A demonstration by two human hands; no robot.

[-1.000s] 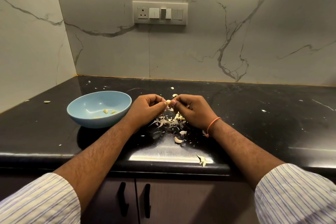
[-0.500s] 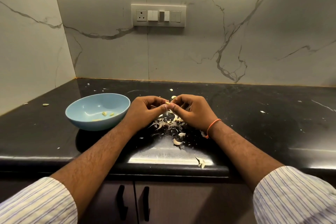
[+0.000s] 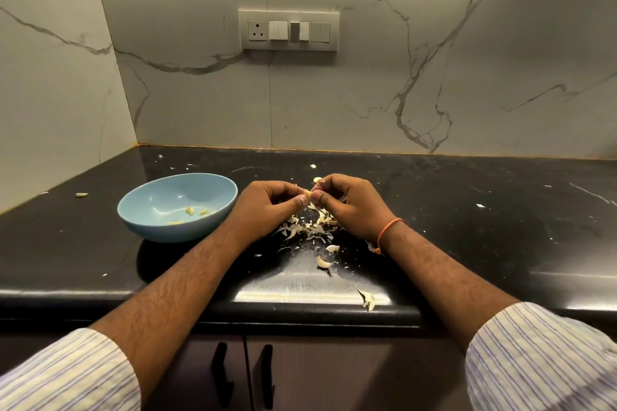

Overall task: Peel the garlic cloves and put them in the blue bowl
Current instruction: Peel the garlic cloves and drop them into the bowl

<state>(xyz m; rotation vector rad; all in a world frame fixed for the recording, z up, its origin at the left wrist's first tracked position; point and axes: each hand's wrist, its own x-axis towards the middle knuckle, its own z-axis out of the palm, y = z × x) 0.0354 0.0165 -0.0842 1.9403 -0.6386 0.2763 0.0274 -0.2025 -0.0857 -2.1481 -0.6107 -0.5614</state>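
Note:
A small garlic clove (image 3: 307, 192) is pinched between the fingertips of both hands above the black counter. My left hand (image 3: 267, 207) holds it from the left, my right hand (image 3: 347, 203) from the right, thumbs almost touching. The blue bowl (image 3: 160, 227) stands just left of my left hand, with a few peeled cloves (image 3: 195, 211) on its bottom. A heap of papery skins (image 3: 310, 227) lies under and between my hands. One unpeeled clove (image 3: 323, 262) lies nearer the counter's front edge.
The black counter (image 3: 467, 227) is dotted with skin flakes. A loose skin (image 3: 367, 300) sits at the front edge, a small bit (image 3: 81, 194) at far left. A switch panel (image 3: 288, 30) is on the marble back wall. Cabinet handles (image 3: 243, 374) are below.
Both hands stay together on the clove with small finger shifts. The view has tipped slightly, so everything sits a little lower in the picture.

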